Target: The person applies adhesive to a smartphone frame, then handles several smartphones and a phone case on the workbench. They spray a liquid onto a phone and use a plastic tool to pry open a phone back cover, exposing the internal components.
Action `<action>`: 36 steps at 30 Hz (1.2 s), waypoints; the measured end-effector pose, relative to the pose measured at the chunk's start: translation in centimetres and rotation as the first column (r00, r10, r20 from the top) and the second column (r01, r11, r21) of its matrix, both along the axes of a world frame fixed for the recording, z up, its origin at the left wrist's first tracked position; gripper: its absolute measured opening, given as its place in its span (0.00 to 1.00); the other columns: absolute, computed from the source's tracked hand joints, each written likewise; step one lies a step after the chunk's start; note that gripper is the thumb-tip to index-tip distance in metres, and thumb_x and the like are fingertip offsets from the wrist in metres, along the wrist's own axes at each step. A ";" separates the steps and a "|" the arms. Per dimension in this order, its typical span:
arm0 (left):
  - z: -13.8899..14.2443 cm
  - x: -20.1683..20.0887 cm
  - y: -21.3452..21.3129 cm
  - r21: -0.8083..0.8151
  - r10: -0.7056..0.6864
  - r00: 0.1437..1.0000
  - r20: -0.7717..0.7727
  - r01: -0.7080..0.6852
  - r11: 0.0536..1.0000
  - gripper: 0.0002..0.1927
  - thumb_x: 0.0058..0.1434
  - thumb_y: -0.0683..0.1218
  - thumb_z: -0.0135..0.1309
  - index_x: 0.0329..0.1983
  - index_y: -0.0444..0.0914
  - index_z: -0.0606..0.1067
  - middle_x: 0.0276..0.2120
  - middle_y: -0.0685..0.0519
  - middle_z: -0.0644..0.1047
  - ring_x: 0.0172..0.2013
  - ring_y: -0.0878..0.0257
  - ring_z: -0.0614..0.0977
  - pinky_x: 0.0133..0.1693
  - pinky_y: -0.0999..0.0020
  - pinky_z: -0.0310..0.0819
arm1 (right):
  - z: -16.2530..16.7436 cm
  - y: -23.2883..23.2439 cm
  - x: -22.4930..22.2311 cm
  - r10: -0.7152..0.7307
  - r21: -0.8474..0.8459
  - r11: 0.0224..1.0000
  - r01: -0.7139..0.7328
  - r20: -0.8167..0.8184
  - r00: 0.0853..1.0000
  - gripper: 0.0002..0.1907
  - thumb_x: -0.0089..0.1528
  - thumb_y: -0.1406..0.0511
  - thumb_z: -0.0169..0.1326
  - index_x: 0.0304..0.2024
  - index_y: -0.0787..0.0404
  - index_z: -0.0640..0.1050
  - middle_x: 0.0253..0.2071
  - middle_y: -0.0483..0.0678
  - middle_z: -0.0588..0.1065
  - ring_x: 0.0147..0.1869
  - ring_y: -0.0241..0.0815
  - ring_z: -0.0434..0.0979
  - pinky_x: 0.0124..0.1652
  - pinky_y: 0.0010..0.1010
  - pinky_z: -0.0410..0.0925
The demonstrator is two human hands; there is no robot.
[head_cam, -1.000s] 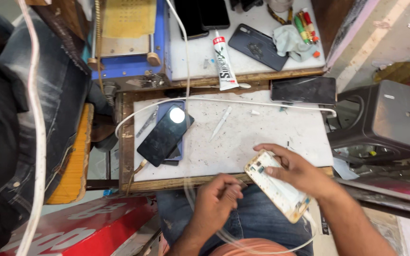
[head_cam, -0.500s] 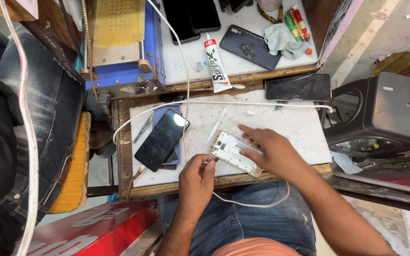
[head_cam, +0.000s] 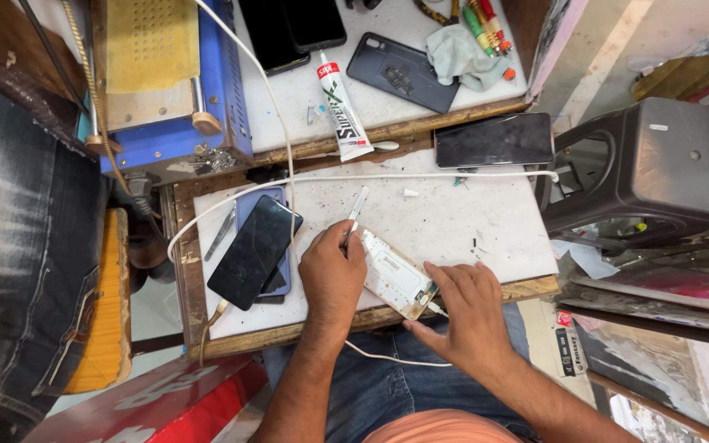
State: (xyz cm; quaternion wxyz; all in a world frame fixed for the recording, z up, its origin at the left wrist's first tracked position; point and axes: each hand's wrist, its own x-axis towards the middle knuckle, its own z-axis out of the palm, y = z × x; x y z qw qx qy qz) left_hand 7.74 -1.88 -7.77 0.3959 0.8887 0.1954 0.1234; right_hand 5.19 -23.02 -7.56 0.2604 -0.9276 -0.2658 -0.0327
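Note:
An opened phone with a pale inner frame [head_cam: 391, 275] lies slanted on the white work board [head_cam: 469, 221] near its front edge. My left hand [head_cam: 334, 275] rests at the phone's upper end, its fingers pinched on a thin white tool [head_cam: 357, 205] that points away from me. My right hand [head_cam: 465, 312] holds down the phone's lower end with spread fingers. Its thumb sits beside a white cable [head_cam: 387, 358] plugged into that end.
A dark cracked phone [head_cam: 256, 250] lies on a blue one at the left, with tweezers [head_cam: 221, 231] beside it. Behind are a glue tube [head_cam: 342, 111], a dark screen [head_cam: 494, 139], a blue machine [head_cam: 166, 82] and more phones. A black stool [head_cam: 666, 164] stands to the right.
The opened phone came from above my lap onto the board. My left hand let go of the cable and closed on the thin white tool.

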 end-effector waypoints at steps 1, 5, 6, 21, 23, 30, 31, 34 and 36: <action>0.0 0.0 0.0 0.012 -0.001 1.000 -0.013 0.001 1.000 0.11 0.61 0.43 0.58 0.46 0.35 0.81 0.35 0.44 0.83 0.33 0.51 0.86 0.36 0.58 0.79 | -0.1 0.0 0.0 0.004 0.002 1.000 -0.004 -0.016 1.000 0.49 0.43 0.52 0.72 0.62 0.65 0.70 0.53 0.56 0.71 0.61 0.57 0.66 0.64 0.61 0.53; 0.2 0.2 -0.3 0.026 0.013 0.999 -0.029 -0.012 1.000 0.10 0.62 0.44 0.57 0.45 0.36 0.81 0.35 0.45 0.83 0.33 0.51 0.86 0.36 0.59 0.80 | 0.0 0.2 0.2 -0.006 0.008 1.000 0.006 -0.042 0.999 0.46 0.44 0.52 0.73 0.60 0.64 0.72 0.51 0.55 0.71 0.60 0.56 0.66 0.64 0.62 0.53; 0.2 0.3 -0.5 0.043 0.012 1.000 -0.029 -0.011 0.999 0.10 0.61 0.44 0.58 0.44 0.36 0.81 0.35 0.45 0.83 0.33 0.51 0.86 0.36 0.58 0.80 | 0.1 0.2 0.2 -0.014 0.008 1.000 0.014 -0.042 0.999 0.45 0.44 0.52 0.73 0.59 0.63 0.73 0.51 0.54 0.71 0.60 0.56 0.66 0.64 0.61 0.53; 0.8 -1.3 -4.7 0.000 -0.136 0.985 -0.105 0.137 0.991 0.07 0.61 0.45 0.57 0.38 0.39 0.81 0.30 0.45 0.82 0.33 0.46 0.85 0.35 0.54 0.79 | -0.9 0.1 0.0 -0.097 0.125 0.987 0.102 -0.040 0.994 0.41 0.40 0.56 0.74 0.52 0.63 0.72 0.46 0.51 0.73 0.56 0.53 0.70 0.66 0.59 0.54; 0.4 -1.6 -4.9 0.000 -0.151 0.985 -0.083 0.152 0.988 0.07 0.60 0.45 0.57 0.39 0.38 0.80 0.29 0.44 0.82 0.32 0.45 0.85 0.35 0.53 0.79 | -1.2 0.2 0.0 -0.098 0.134 0.986 0.100 -0.021 0.995 0.41 0.39 0.56 0.75 0.50 0.63 0.71 0.44 0.52 0.73 0.55 0.53 0.71 0.66 0.59 0.54; 0.3 -0.7 -3.1 -0.121 -0.096 0.976 -0.194 0.073 0.990 0.08 0.65 0.46 0.54 0.40 0.38 0.80 0.29 0.44 0.82 0.32 0.48 0.86 0.35 0.54 0.80 | -2.1 -0.3 -0.3 -0.079 0.135 0.988 0.078 0.006 0.997 0.42 0.39 0.56 0.76 0.49 0.65 0.68 0.45 0.54 0.72 0.55 0.55 0.71 0.66 0.59 0.54; 0.5 -1.3 -4.1 -0.127 -0.132 0.968 -0.213 0.106 0.986 0.08 0.66 0.46 0.53 0.40 0.38 0.80 0.30 0.44 0.82 0.33 0.48 0.86 0.35 0.54 0.80 | -2.2 -0.3 -0.3 -0.078 0.126 0.989 0.078 -0.004 0.997 0.43 0.39 0.56 0.77 0.49 0.65 0.68 0.45 0.55 0.72 0.55 0.56 0.70 0.66 0.59 0.54; 0.8 -3.1 -7.6 -0.020 -0.282 0.949 -0.142 0.282 0.959 0.07 0.62 0.46 0.58 0.34 0.36 0.79 0.29 0.43 0.82 0.32 0.44 0.84 0.35 0.52 0.78 | -2.5 -0.4 -0.2 -0.077 0.119 0.990 0.079 -0.019 0.997 0.44 0.38 0.58 0.76 0.50 0.65 0.67 0.46 0.56 0.71 0.55 0.56 0.70 0.66 0.59 0.54; 0.6 -3.0 -7.3 -0.060 -0.246 0.963 -0.113 0.241 0.969 0.06 0.61 0.45 0.56 0.38 0.37 0.79 0.28 0.43 0.81 0.30 0.45 0.84 0.34 0.53 0.78 | -2.7 -0.5 -0.2 -0.078 0.128 0.989 0.078 -0.004 0.997 0.43 0.38 0.61 0.76 0.50 0.64 0.67 0.47 0.55 0.71 0.56 0.55 0.71 0.68 0.59 0.54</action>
